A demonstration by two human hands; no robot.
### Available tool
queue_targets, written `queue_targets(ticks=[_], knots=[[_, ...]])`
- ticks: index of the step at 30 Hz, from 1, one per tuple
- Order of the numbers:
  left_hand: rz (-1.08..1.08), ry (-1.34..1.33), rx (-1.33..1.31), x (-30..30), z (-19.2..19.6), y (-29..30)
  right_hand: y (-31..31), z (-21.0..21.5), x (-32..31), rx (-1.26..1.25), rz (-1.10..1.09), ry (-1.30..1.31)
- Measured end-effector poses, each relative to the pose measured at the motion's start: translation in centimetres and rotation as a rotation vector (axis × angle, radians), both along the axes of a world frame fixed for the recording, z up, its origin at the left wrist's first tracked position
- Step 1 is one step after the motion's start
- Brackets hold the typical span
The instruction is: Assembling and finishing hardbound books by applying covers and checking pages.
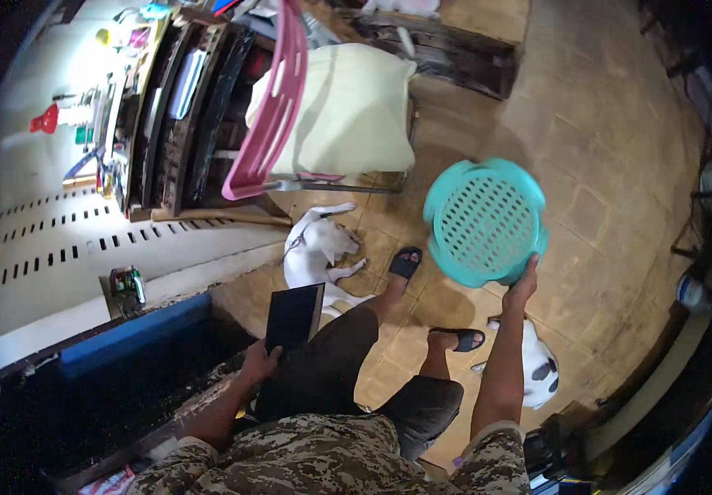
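Note:
My left hand (260, 360) grips the lower edge of a dark, flat rectangular thing (291, 317), like a black-covered book with a pale edge along its right side. It is held upright just left of my knee. Out to the right, my right hand (522, 285) is closed on the near rim of a round turquoise plastic basket (488, 221). Its slotted base faces me and nothing shows on it. The fingers of this hand are partly hidden behind the rim.
A white dog (313, 252) lies ahead of my feet; a white-and-black animal (537, 367) lies beside my right forearm. A pink chair (269, 132) with a pale cushion (356, 107) stands ahead. Dark shelving (183, 124) stands left, above a dark water-filled tank (137, 396). Tiled floor (595, 165) extends right.

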State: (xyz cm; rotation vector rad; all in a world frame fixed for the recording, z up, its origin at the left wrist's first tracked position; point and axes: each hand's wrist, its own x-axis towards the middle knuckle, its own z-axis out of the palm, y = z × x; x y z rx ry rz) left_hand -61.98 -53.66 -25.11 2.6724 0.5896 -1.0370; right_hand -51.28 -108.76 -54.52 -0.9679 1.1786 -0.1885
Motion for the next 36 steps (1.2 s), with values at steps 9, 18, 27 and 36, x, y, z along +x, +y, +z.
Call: queue_targets(ticks=[9, 18, 27, 36], knots=[[-0.36, -0.138, -0.272, 8.9, 3.0, -3.4, 3.1, 6.8, 1.5, -1.146, 0.922, -0.078], [-1.02, 0.05, -0.267, 19.2, 6.5, -11.6, 18.9, 35.5, 8.3, -1.143, 1.709, -0.545], [-0.535, -0.776, -0.787, 21.6, 13.3, -15.4, 16.0, 33.3, 7.8, -0.978, 2.021, -0.088], [0.655, -0.862, -0.793, 30.1, 2.3, 0.1, 6.2, 43.2, 6.2, -0.776, 1.274, 0.427]])
